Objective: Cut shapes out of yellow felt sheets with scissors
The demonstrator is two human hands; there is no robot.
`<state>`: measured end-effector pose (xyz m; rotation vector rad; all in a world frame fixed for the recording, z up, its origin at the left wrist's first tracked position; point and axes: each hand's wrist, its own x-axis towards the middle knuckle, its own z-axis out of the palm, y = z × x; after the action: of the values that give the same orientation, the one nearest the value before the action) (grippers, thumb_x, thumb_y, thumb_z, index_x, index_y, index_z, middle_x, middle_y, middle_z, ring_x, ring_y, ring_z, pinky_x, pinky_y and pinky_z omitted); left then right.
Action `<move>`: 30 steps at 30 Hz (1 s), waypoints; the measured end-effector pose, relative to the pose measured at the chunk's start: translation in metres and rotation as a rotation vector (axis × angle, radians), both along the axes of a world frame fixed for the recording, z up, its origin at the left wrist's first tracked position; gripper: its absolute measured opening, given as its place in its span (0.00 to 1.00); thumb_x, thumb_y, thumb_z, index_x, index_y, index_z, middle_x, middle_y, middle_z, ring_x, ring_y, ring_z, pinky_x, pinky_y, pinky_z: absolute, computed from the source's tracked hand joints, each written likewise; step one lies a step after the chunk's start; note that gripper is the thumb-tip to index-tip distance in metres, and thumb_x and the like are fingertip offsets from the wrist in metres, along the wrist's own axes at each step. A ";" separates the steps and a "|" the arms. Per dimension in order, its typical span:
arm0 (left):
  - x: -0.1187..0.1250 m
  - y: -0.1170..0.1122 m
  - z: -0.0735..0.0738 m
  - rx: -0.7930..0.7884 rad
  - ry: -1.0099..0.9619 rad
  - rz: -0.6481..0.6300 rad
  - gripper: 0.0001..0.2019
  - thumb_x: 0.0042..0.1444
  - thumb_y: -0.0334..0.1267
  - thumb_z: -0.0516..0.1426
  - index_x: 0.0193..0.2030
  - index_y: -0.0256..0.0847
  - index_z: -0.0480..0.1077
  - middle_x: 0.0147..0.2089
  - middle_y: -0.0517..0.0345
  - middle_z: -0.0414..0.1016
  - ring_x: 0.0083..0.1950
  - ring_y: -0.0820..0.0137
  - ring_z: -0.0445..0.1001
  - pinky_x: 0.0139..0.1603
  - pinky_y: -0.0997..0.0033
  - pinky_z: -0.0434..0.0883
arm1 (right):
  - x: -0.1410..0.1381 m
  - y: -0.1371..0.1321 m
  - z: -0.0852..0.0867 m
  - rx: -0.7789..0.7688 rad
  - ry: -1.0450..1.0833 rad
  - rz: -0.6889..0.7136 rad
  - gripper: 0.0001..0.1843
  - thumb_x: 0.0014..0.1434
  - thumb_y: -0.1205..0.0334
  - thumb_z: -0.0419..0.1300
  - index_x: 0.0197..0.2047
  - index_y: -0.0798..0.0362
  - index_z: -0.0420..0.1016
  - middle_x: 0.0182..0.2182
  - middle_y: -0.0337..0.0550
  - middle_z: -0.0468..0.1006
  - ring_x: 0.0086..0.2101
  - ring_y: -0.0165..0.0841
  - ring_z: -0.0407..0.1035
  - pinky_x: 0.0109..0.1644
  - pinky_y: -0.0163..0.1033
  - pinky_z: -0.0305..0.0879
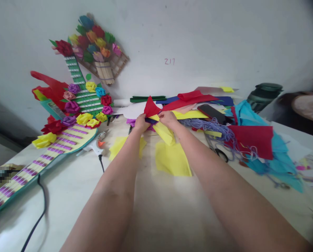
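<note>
Both my arms stretch toward the back of the table. My left hand (142, 123) is closed at the lower left corner of a red piece of crepe-like sheet (151, 107), which stands up in a point. At its lower right corner, the fingers of my right hand (168, 119) are pinched together on the edge. Beneath and in front of the right hand lies a folded yellow strip (164, 134). Nearer to me a flat yellow square (173, 159) rests on the table. Purple pieces (131, 121) show beside the left hand, partly covered.
A hot glue gun (96, 146) with a black cord lies left, near paper-flower-covered guitar shapes (89, 99). Right are a phone (211, 112), lilac yarn (214, 128), scissors (220, 154), blue and red sheets (253, 140) and a dark bottle (263, 96). A wall stands behind.
</note>
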<state>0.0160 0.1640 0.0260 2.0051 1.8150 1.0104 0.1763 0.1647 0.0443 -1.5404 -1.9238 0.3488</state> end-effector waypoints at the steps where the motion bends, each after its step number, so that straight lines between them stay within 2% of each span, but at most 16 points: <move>1: 0.001 0.000 0.001 -0.006 0.030 0.007 0.27 0.41 0.27 0.60 0.53 0.34 0.70 0.57 0.44 0.70 0.59 0.54 0.67 0.61 0.62 0.61 | 0.001 0.000 0.002 0.003 0.038 -0.015 0.15 0.49 0.70 0.56 0.38 0.51 0.81 0.39 0.43 0.81 0.42 0.38 0.73 0.47 0.37 0.66; 4: 0.003 -0.001 0.002 -0.022 0.139 0.023 0.29 0.43 0.28 0.60 0.55 0.29 0.68 0.58 0.38 0.68 0.61 0.53 0.65 0.63 0.64 0.59 | 0.005 -0.003 0.007 0.034 0.172 -0.093 0.13 0.50 0.68 0.54 0.31 0.52 0.80 0.34 0.42 0.81 0.39 0.36 0.73 0.44 0.37 0.66; 11: 0.002 -0.005 -0.003 -0.020 0.307 -0.008 0.27 0.48 0.30 0.56 0.57 0.31 0.68 0.63 0.42 0.64 0.65 0.56 0.59 0.65 0.66 0.54 | 0.025 -0.005 0.013 0.074 0.478 -0.260 0.12 0.50 0.66 0.49 0.28 0.54 0.75 0.29 0.42 0.77 0.35 0.34 0.70 0.39 0.35 0.66; 16: 0.006 -0.018 0.009 -0.061 0.440 0.009 0.24 0.48 0.34 0.56 0.55 0.41 0.71 0.64 0.51 0.63 0.67 0.52 0.52 0.62 0.58 0.58 | 0.040 -0.001 0.012 0.161 0.715 -0.311 0.09 0.48 0.65 0.50 0.22 0.53 0.70 0.21 0.36 0.69 0.30 0.31 0.66 0.37 0.34 0.64; 20: 0.013 -0.028 0.026 -0.029 0.494 0.067 0.17 0.47 0.33 0.55 0.45 0.48 0.75 0.59 0.55 0.68 0.64 0.53 0.57 0.58 0.55 0.60 | 0.048 -0.003 0.017 0.225 0.982 -0.343 0.07 0.44 0.70 0.52 0.18 0.53 0.63 0.18 0.33 0.64 0.26 0.28 0.61 0.34 0.32 0.61; 24: 0.016 -0.028 0.031 -0.033 0.455 -0.001 0.15 0.47 0.31 0.55 0.41 0.49 0.75 0.53 0.52 0.72 0.63 0.59 0.59 0.59 0.60 0.58 | 0.052 -0.006 0.021 0.181 1.218 -0.325 0.09 0.42 0.73 0.51 0.16 0.52 0.58 0.16 0.31 0.58 0.22 0.25 0.57 0.28 0.31 0.59; 27: 0.017 -0.027 0.027 -0.031 0.423 -0.016 0.18 0.47 0.30 0.55 0.47 0.46 0.71 0.47 0.51 0.76 0.58 0.59 0.65 0.57 0.60 0.59 | 0.057 -0.005 0.018 0.148 1.352 -0.329 0.10 0.40 0.75 0.50 0.17 0.51 0.56 0.16 0.30 0.57 0.21 0.25 0.57 0.25 0.31 0.60; 30: 0.017 -0.030 0.024 -0.037 0.376 0.059 0.23 0.50 0.31 0.54 0.55 0.43 0.65 0.44 0.48 0.77 0.53 0.57 0.70 0.52 0.59 0.62 | 0.062 -0.003 0.015 0.107 1.459 -0.328 0.10 0.39 0.75 0.51 0.18 0.51 0.54 0.17 0.30 0.59 0.21 0.26 0.60 0.24 0.31 0.62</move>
<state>0.0333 0.1337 0.0495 2.2483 2.0668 0.6379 0.2380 0.1620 0.0590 -0.9434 -0.5265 0.8739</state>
